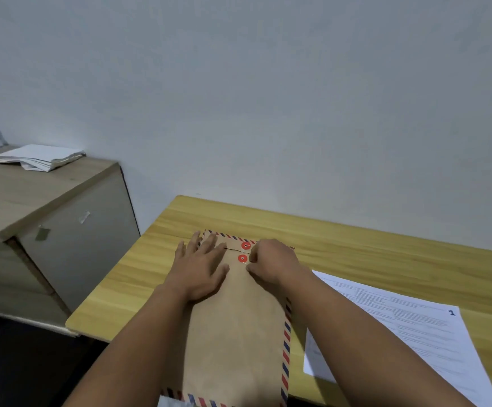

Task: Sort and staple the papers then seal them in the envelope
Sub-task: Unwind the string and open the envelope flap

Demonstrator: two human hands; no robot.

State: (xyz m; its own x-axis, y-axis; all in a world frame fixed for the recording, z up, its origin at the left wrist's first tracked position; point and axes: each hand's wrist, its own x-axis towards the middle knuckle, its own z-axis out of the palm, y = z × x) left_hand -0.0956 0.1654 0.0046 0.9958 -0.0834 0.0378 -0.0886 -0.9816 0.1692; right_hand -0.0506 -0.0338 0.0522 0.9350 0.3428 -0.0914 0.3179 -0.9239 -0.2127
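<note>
A brown envelope with a red-and-blue striped border lies lengthwise on the yellow wooden table. Its flap is folded down at the far end, and two red string-tie buttons sit one above the other there. My left hand lies flat on the envelope left of the buttons, fingers spread. My right hand rests just right of the buttons with its fingertips pinched on the thin closure string. A printed sheet marked "1" lies on the table to the right, partly under my right forearm.
A grey cabinet with a wooden top stands to the left, a gap between it and the table. A pile of white papers lies on it. A plain wall rises directly behind the table.
</note>
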